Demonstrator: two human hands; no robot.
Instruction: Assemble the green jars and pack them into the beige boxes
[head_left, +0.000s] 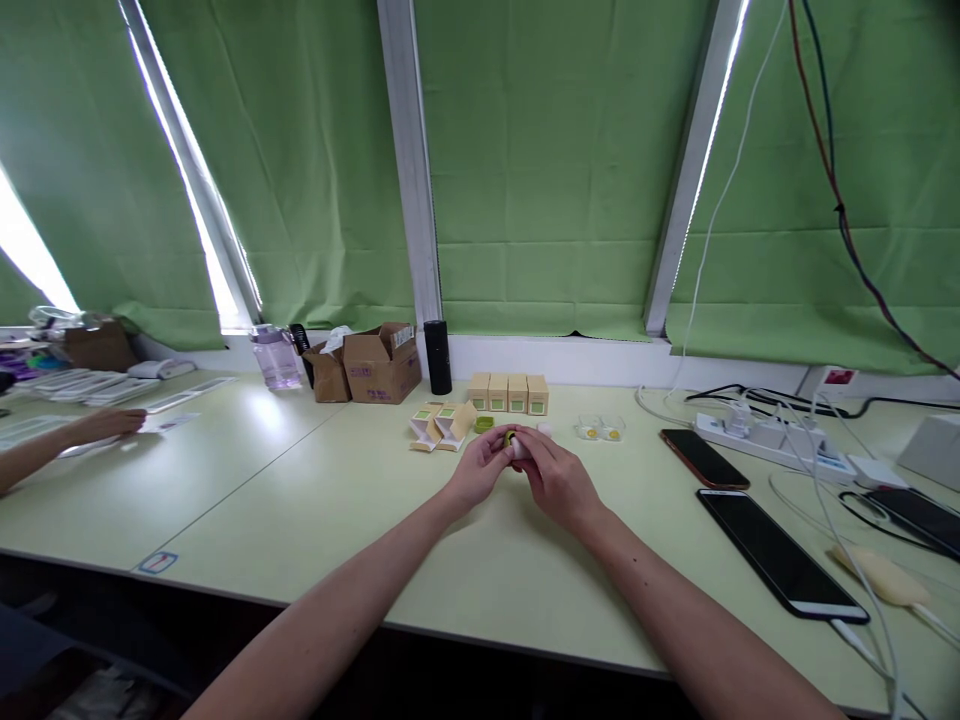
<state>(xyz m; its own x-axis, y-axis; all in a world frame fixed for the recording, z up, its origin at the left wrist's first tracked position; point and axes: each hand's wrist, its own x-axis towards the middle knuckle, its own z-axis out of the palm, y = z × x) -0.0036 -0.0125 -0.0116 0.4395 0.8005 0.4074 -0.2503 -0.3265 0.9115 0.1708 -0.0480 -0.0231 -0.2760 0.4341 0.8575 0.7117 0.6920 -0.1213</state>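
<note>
My left hand and my right hand meet over the table, fingers closed around a small white object with a yellow-green and dark part. Fingers cover most of it, so its kind is unclear. Just behind my left hand lies a small green piece. Two opened little cartons lie to the left of it, flaps spread. Several closed tan cartons stand in a row at the back. Beyond my right hand is a clear plastic tray with two round yellow-centred items. A small whitish piece shows behind my fingers.
Two phones, a power strip and cables occupy the right side. Cardboard boxes, a black cylinder and a purple-tinted bottle stand at the back. Another person's hand is over papers at far left.
</note>
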